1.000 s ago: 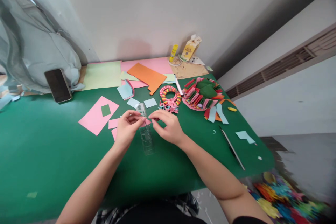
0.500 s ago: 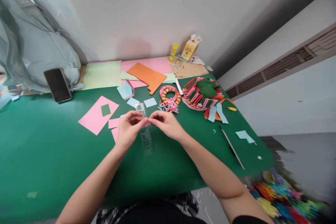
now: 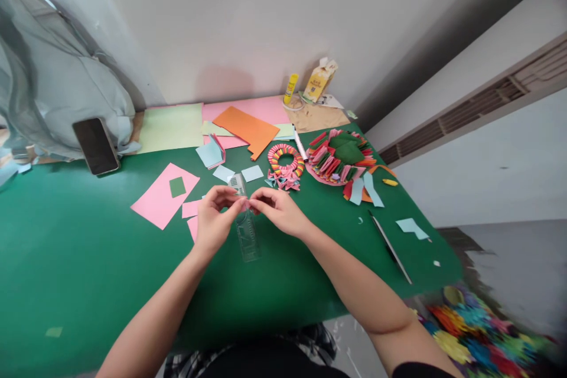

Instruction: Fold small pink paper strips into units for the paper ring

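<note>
Both hands meet over the middle of the desk (image 3: 88,260), a little nearer its front edge than the wall side. The left hand (image 3: 215,218) and the right hand (image 3: 278,211) come together fingertip to fingertip, and pinched between them is a small pink paper piece (image 3: 245,205). It is so little, and so covered by the fingers, that I can only guess its shape: it seems to be a narrow folded bit whose long axis runs left to right, from one hand to the other. Each hand has thumb and forefinger closed on its own end of it; the remaining fingers of the left hand curl loosely, those of the right lie flatter.

The piece sits at the fingertips themselves, held just above the desk, not resting on it. Neither hand is nearer; it is shared evenly between them.

Directly below the pinch lies a clear ruler (image 3: 245,225), its length running from the front edge toward the wall, so it crosses the paper's axis roughly at right angles. Just left of the left hand lie pink paper scraps (image 3: 191,209), and beyond the right hand, toward the wall, a ring of folded coloured paper (image 3: 286,157) with a small heap of folded pieces (image 3: 283,178) beside it.
</note>
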### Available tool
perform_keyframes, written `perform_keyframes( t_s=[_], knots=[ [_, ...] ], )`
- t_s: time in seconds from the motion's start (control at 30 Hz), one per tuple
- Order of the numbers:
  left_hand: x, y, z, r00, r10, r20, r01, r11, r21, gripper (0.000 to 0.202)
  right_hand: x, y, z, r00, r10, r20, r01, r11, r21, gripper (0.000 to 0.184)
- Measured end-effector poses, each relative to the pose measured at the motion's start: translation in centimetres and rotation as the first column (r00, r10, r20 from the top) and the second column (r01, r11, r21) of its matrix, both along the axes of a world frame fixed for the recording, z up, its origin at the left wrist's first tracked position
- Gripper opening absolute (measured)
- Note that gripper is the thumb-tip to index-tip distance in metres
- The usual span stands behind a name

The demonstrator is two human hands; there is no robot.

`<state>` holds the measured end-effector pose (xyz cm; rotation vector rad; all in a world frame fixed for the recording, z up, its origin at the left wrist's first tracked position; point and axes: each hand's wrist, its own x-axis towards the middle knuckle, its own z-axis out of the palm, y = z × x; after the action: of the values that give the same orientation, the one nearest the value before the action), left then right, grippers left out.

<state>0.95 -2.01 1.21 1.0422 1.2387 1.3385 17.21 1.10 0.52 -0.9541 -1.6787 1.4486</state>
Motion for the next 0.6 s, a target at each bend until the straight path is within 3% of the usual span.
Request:
perform_keyframes(
  t_s=[0.17, 0.37, 0.6],
  knots=[
    [0.15, 0.04, 0.29, 0.999, -0.019, 0.043, 0.021, 0.999, -0.036, 0.031, 0.12, -0.02, 0.12, 1.000, -0.016, 0.003, 0.016, 0.999, 0.035, 0.025],
    [0.22, 0.15, 0.30, 0.999, -0.012, 0.033, 0.014, 0.998, -0.059, 0.028, -0.01, -0.02, 0.32, 0.996, -0.067, 0.059, 0.056, 0.984, 0.169, 0.018],
    [0.15, 0.46, -0.24, 0.998, 0.029, 0.049, -0.026, 0.998, -0.058, 0.034, -0.05, -0.33, 0.33, 0.996, -0.056, -0.070, 0.068, 0.982, 0.178, 0.013]
  ],
)
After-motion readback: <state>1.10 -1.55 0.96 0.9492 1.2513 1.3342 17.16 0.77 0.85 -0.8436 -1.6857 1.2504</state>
